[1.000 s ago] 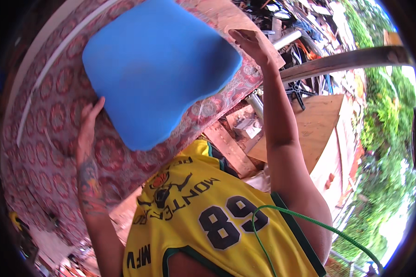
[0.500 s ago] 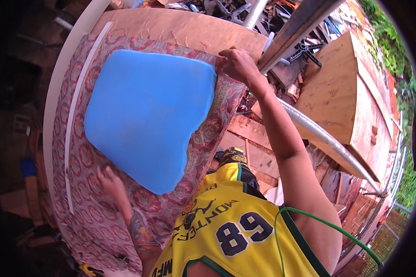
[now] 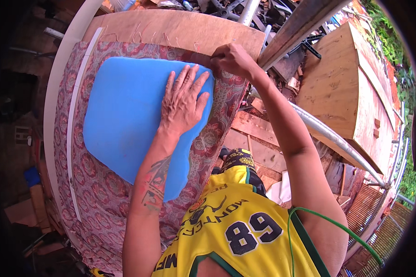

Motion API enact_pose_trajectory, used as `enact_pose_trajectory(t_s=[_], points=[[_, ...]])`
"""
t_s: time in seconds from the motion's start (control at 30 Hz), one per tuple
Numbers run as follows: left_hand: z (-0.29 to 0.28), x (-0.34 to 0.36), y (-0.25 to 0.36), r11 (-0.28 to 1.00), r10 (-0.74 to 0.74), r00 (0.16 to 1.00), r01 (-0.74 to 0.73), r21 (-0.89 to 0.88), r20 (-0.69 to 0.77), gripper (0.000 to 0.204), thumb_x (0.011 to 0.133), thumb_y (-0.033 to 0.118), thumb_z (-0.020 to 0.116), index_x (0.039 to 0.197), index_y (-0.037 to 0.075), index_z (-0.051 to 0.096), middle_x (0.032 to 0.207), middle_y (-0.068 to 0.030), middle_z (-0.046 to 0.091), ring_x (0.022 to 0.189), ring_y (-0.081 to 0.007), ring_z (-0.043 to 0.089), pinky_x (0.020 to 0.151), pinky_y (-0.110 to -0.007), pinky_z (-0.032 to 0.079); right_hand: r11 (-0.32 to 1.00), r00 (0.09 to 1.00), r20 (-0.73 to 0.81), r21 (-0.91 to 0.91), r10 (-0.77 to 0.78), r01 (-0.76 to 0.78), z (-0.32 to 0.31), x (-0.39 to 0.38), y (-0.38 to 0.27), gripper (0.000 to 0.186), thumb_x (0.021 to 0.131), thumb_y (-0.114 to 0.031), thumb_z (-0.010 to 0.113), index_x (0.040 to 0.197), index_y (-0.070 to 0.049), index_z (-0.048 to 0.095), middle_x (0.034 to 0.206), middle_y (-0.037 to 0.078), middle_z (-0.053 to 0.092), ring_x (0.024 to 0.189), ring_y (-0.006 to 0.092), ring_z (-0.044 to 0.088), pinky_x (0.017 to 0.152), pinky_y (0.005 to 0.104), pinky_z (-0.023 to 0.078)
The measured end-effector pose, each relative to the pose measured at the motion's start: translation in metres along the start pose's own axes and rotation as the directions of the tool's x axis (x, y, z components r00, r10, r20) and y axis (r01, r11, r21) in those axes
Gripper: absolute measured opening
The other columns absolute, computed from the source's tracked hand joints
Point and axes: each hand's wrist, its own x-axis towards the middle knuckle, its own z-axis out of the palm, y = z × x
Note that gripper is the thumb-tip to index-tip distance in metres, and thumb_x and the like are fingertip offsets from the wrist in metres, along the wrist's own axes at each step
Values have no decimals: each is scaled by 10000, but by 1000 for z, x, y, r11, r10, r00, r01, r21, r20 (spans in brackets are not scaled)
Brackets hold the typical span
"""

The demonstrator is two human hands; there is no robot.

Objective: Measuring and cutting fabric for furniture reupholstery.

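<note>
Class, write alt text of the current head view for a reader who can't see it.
A person's left hand rests flat on a blue pad on red patterned cloth; the right hand is near the pad's upper-right corner. A white strip lies along the cloth's left side.

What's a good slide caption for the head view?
Left grip spread flat on a blue pad, right grip beside its far right corner, patterned fabric beneath.

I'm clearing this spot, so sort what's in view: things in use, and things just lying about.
In use:
blue pad, left hand flat on it, right hand by its corner
patterned fabric beneath it
perhaps the white strip

Apparently lying about:
plywood box
wooden boards
</note>
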Motion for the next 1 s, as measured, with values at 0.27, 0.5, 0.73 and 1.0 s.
enact_pose_trajectory(t_s=[0.27,0.5,0.73,1.0], points=[[1,2,-4,999,-41,999,41,-4,-9,497,995,334,535,1442,116,535,1491,-140,522,1447,-331,411,1226,-536,218,952,955,-53,-111,-291,284,-5,-20,-36,175,834,-189,684,947,-87,772,943,141,718,889,373,697,797,457,551],[5,-2,-10,998,-50,998,49,-30,-33,516,978,355,570,1435,115,550,1425,-160,588,1429,-346,443,1226,-544,226,977,971,-116,-62,-211,205,2,-30,-58,127,840,-143,698,925,-60,743,928,135,696,868,364,692,759,436,546],[3,0,-9,995,-55,998,52,-88,-35,537,970,353,601,1457,136,537,1459,-137,572,1447,-352,426,1227,-549,228,944,941,-113,-126,-320,306,1,-34,-58,110,845,-162,659,896,-107,739,909,91,675,886,336,676,737,438,544],[6,-2,-10,995,-54,998,50,-89,-44,551,956,338,627,1453,120,534,1465,-123,563,1442,-338,434,1223,-557,231,923,929,-74,-163,-363,348,-3,-34,-61,122,850,-156,633,887,-100,735,903,82,671,905,321,671,752,427,542]])
